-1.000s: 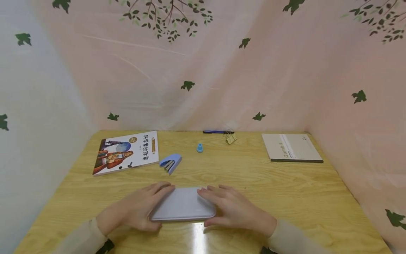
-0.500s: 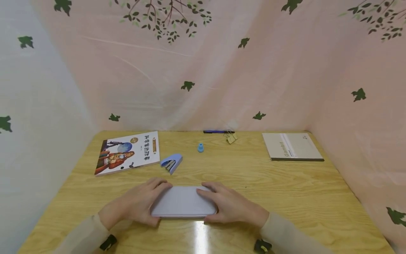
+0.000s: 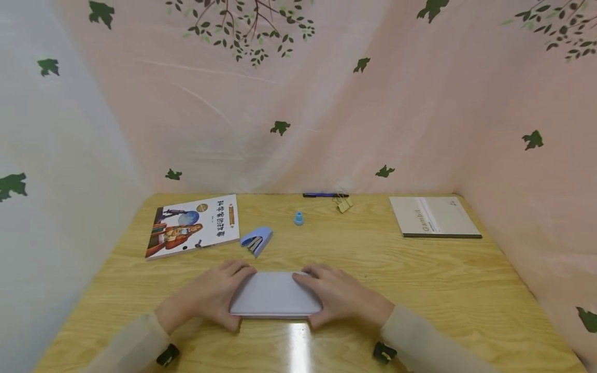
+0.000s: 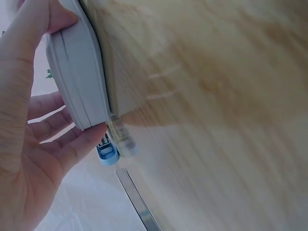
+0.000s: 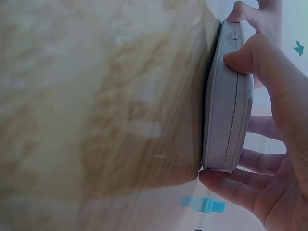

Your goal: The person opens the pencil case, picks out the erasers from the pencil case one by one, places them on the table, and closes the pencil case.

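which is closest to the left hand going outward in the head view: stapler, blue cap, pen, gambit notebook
From the left hand:
1. Stapler, just beyond the fingers, left of centre.
2. Blue cap, farther back, near the middle.
3. Pen, along the table's back edge.
4. Gambit notebook, at the far right corner.

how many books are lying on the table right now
2. A picture book lies at the far left, beside the blue stapler. A grey Gambit book lies at the far right corner. The flat grey case between both hands is not counted.
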Demonstrator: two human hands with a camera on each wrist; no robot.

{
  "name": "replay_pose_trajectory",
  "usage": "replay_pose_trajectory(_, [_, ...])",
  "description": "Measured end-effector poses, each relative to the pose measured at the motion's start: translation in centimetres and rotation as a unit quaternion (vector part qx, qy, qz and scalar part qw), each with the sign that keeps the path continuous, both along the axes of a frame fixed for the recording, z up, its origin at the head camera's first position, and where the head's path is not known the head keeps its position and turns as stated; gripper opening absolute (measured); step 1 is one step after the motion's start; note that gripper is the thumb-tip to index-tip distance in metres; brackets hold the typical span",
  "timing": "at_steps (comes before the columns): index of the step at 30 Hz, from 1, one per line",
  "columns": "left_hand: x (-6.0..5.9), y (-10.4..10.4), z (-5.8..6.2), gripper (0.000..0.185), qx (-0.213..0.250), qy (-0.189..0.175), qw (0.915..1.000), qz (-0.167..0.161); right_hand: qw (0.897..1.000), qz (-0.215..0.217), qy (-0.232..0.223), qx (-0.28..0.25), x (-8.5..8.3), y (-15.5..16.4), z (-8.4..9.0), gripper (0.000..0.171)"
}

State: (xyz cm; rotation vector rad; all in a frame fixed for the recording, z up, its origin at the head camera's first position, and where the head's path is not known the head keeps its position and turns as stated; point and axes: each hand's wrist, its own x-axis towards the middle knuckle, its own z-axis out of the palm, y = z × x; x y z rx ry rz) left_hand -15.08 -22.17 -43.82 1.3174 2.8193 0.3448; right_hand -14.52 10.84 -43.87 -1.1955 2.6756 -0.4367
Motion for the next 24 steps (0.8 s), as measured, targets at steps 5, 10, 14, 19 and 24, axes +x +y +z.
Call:
replay_pose_trajectory(5, [0.1, -0.1, -0.4, 0.099, -0.002, -0.010, 0.9999, 0.007, 1.000, 0.001, 0.003, 0.011, 0.0, -0.1, 0.0, 0.092])
replay_pose_trajectory(10, [0.0, 0.1, -0.3, 0.101, -0.010, -0.012, 0.9998, 0.014, 1.000, 0.001, 0.002, 0.010, -0.2, -0.2, 0.4, 0.092])
replay_pose_trajectory(14, [0.0, 0.3, -0.2, 0.103, -0.012, -0.009, 0.9998, 0.013, 1.000, 0.000, -0.012, 0.001, -0.6, -0.1, 0.5, 0.089])
replay_pose_trajectory(19, [0.1, 0.2, -0.2, 0.103, -0.008, -0.016, 0.9997, 0.016, 1.000, 0.014, -0.020, -0.013, -1.3, 0.0, 0.7, 0.086])
replay_pose_trajectory(24, [-0.1, -0.2, -0.2, 0.101, 0.005, -0.051, 0.9985, 0.019, 0.999, 0.022, -0.020, -0.031, -1.5, 0.3, 0.6, 0.084])
